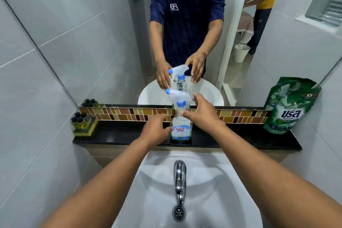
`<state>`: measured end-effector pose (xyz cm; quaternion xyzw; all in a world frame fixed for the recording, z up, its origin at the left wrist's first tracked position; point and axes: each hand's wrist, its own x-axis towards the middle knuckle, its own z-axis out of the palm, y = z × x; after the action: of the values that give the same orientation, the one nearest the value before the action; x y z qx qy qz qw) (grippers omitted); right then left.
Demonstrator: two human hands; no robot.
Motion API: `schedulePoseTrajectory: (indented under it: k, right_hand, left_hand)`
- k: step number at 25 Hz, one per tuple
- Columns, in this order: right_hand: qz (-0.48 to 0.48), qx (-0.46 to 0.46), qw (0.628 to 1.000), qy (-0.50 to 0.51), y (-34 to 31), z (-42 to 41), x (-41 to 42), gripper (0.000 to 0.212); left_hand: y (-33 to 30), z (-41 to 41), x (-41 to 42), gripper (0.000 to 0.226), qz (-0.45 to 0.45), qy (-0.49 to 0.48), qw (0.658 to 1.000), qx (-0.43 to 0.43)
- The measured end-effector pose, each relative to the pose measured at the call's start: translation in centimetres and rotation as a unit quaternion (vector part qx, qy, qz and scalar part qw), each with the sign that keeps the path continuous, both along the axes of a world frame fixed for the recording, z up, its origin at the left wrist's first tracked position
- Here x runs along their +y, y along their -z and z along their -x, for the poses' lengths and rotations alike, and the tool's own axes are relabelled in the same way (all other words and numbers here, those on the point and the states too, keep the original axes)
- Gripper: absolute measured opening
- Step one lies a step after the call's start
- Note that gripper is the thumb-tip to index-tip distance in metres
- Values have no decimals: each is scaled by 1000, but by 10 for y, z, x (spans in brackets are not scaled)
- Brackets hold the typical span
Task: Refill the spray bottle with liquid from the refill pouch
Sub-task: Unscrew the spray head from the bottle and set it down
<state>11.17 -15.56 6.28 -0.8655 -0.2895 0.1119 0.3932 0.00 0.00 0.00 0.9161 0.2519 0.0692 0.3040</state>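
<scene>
Clear spray bottle (181,126) between both hands | left hand (154,130) open, fingertips at label | right hand (202,113) open, thumb touching neck | green pouch (288,105) far right of right hand

The left hand (157,129) covers the bottle's (181,126) left side, so whether the fingers press it is unclear. The right hand (201,114) hides the neck's right side. Small print on the label is blurred. The pouch (288,105), at the shelf's (120,137) right end, has unreadable small text. Both forearms run off the bottom edge.
</scene>
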Motion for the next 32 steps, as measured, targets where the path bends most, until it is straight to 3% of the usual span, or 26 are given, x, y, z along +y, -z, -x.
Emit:
schedulePoseTrajectory:
  k: [3,8,15,22,26,32]
  right_hand:
    - [-44,13,999,1,3,-12,20,89]
    - [-32,-39,999,7,9,-27,41,48]
    - [-53,-33,998,-5,-7,-42,32,29]
    - [-96,-62,993,18,-63,-42,2,30]
    - [-129,-89,985,67,-96,-42,-29,42]
    - [-169,-86,972,138,-100,-46,-70,50]
  left_hand:
    - [18,-16,11,73,65,11,998,2]
    - [43,-44,28,83,146,45,988,5]
    - [64,-63,36,47,212,84,974,-14]
    - [70,-56,36,45,233,89,967,-44]
    - [68,-49,33,46,230,80,969,-42]
    - [65,-44,29,49,232,69,970,-33]
